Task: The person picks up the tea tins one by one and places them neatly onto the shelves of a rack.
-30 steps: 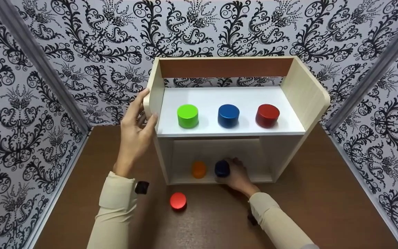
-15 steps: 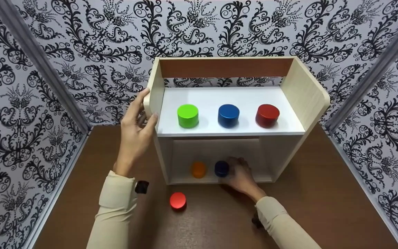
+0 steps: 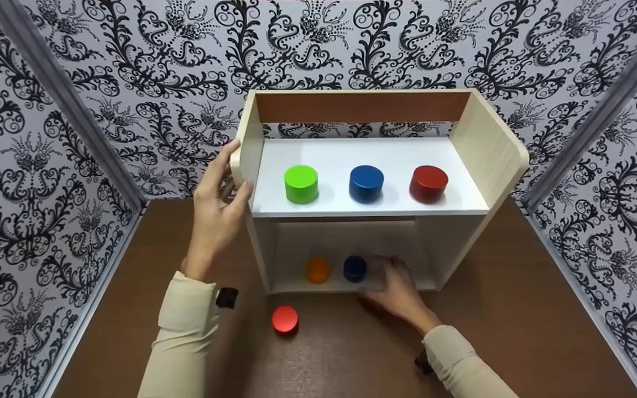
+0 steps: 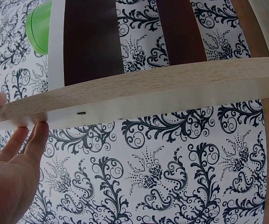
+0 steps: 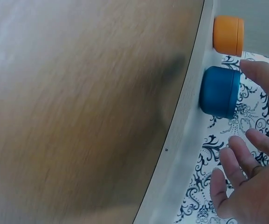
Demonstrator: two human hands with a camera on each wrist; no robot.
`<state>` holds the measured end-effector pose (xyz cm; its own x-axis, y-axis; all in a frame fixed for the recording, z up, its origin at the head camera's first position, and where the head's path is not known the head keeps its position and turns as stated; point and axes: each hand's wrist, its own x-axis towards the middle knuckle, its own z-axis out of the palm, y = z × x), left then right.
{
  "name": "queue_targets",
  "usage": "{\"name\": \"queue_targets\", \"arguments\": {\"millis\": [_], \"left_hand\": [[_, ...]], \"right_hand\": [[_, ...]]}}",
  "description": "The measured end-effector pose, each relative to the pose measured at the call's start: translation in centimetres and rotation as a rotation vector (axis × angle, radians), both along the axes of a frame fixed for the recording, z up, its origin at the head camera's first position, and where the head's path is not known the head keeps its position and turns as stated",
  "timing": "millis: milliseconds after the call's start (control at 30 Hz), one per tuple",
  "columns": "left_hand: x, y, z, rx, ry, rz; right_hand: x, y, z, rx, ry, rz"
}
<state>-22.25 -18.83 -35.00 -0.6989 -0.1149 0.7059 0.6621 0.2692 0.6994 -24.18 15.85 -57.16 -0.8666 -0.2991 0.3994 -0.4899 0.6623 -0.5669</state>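
My left hand [image 3: 213,213] grips the left side panel [image 4: 162,81] of a small wooden shelf unit, thumb on one face and fingers on the other. On the lower shelf stands a dark blue round lidded jar [image 3: 355,269], with an orange jar [image 3: 318,270] to its left. Just right of the blue jar is my right hand [image 3: 398,290], its fingers spread and holding nothing. The right wrist view shows a gap between most of those fingers and the blue jar [image 5: 219,92]; the thumb extends near its lid.
Along the upper shelf [image 3: 324,152] stand a green jar [image 3: 301,184], a blue jar [image 3: 366,184] and a dark red jar [image 3: 428,184]. A bright red jar [image 3: 285,320] sits on the brown table [image 3: 329,359] in front of the unit. Patterned walls enclose the table.
My right hand has let go of the dark blue jar and drawn back to the right, its fingers spreading. The jar stays on the lower shelf. My left hand has not moved.
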Motion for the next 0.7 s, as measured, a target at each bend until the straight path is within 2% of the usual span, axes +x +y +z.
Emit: {"name": "queue_targets", "arguments": {"millis": [333, 700], "left_hand": [[0.0, 0.0, 0.0, 0.022, 0.005, -0.029], [-0.1, 0.0, 0.0, 0.019, 0.008, -0.030]], "right_hand": [[1.9, -1.1, 1.2, 0.104, -0.081, -0.011], [3.5, -3.1, 1.0, 0.103, -0.192, 0.090]]}}
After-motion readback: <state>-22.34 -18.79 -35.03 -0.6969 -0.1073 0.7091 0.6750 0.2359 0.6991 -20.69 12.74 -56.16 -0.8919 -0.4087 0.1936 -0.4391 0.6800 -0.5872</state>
